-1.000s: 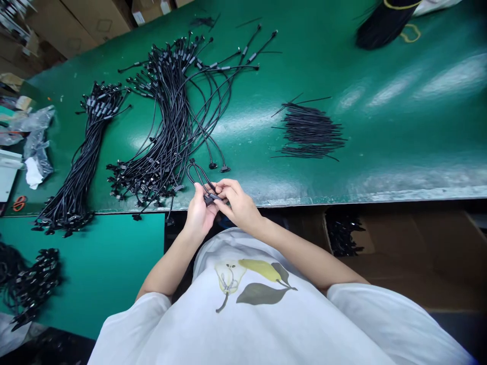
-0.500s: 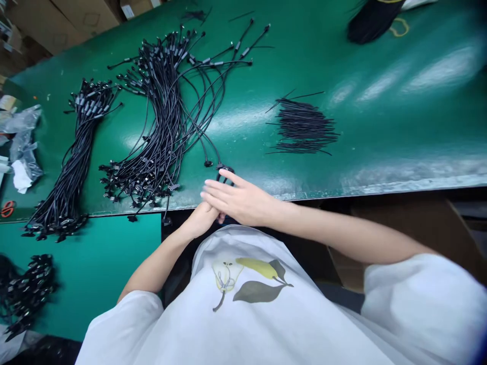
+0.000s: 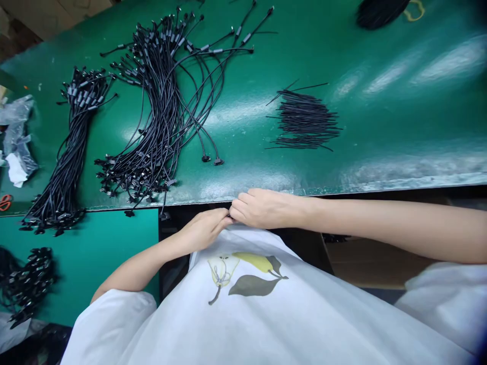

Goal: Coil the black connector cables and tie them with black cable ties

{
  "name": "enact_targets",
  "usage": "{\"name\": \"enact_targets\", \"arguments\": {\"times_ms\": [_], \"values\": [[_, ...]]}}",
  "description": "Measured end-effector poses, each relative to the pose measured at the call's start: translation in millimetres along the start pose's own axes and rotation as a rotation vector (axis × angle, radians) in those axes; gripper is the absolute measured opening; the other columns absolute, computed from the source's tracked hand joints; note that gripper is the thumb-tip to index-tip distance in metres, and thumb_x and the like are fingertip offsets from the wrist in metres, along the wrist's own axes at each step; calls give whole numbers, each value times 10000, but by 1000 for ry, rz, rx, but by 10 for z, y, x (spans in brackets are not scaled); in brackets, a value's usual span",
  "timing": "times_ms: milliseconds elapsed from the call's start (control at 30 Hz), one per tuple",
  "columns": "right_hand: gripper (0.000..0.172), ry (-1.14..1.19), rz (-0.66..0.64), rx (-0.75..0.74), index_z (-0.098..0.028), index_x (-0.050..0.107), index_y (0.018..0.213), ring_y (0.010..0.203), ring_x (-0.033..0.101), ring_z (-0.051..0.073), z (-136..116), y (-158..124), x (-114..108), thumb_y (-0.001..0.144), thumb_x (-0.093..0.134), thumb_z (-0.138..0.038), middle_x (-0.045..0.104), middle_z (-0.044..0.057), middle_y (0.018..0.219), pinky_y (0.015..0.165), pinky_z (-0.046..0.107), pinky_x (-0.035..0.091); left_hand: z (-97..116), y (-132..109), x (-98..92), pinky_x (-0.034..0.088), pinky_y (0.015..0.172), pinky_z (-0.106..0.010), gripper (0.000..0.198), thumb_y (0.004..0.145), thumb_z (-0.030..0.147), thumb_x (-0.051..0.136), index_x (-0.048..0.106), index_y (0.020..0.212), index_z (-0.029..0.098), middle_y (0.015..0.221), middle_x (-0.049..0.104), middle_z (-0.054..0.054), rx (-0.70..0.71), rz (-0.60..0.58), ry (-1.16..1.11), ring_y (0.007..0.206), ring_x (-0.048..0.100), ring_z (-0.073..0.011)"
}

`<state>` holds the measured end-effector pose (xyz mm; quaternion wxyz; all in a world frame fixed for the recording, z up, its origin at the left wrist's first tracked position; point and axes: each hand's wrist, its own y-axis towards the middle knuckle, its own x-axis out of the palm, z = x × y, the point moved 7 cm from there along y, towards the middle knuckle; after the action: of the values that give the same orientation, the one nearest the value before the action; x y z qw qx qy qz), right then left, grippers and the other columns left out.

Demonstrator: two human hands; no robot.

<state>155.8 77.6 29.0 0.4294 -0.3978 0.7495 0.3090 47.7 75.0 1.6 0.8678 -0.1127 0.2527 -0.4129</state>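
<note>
A long bundle of thin black cables (image 3: 160, 116) lies on the green bench (image 3: 380, 111) ahead of the fingers (image 3: 238, 205) and to their left, its long axis slanting away from them, and two small black plugs (image 3: 218, 161) at its loose ends are the nearest part, closer to the right hand (image 3: 264, 209) than to the left hand (image 3: 203, 229). The right arm (image 3: 380, 228) reaches almost level across the body, and the left arm (image 3: 140, 266) slants up. The fingers of both hands curl together at the bench edge, and I cannot tell if they grasp something small.

Bright overhead light, pale glare streaks on green bench (image 3: 384, 78), curved wide-angle edges.
</note>
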Motion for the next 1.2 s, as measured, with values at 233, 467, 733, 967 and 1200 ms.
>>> {"name": "enact_targets", "arguments": {"times_ms": [233, 467, 733, 967, 1200], "values": [[165, 480, -451, 398, -164, 548, 869, 558, 522, 119, 267, -134, 396, 932, 501, -309, 594, 10, 687, 517, 246, 294, -51, 117, 91, 355, 728, -319, 323, 979, 378, 368, 609, 864, 197, 785, 575, -60, 196, 94, 474, 753, 494, -207], [307, 865, -411, 285, -158, 537, 847, 621, 513, 96, 285, -137, 418, 992, 331, -332, 560, 2, 731, 573, 214, 392, -123, 194, 33, 352, 695, -340, 279, 946, 387, 429, 621, 885, 195, 708, 530, -68, 267, 133, 588, 693, 465, -215], [297, -275, -22, 140, -136, 569, 851, 633, 486, 165, 170, -112, 405, 974, 299, -138, 592, 83, 741, 523, 282, 255, -177, 279, 43, 394, 655, -275, 266, 932, 389, 452, 614, 802, 223, 726, 624, -23, 8, 29, 55, 670, 540, -179], [281, -217, 194, 116, -143, 606, 1008, 849, 558, 190, 390, -273, -5, 1005, 371, -297, 632, 97, 943, 708, 313, 435, -365, 330, 43, 306, 559, -251, 354, 891, 488, 503, 616, 776, 173, 564, 444, 37, -132, 260, -307, 538, 379, -121], [306, -322, 667, 940, -166, 653, 1094, 1034, 514, 248, 1959, -1484, -651, 972, 378, -220, 618, 126, 1116, 886, 388, 416, -324, 353, -124, 278, 535, -219, 317, 799, 451, 677, 606, 795, 142, 561, 414, 52, -115, 452, -818, 528, 334, -78]]}}
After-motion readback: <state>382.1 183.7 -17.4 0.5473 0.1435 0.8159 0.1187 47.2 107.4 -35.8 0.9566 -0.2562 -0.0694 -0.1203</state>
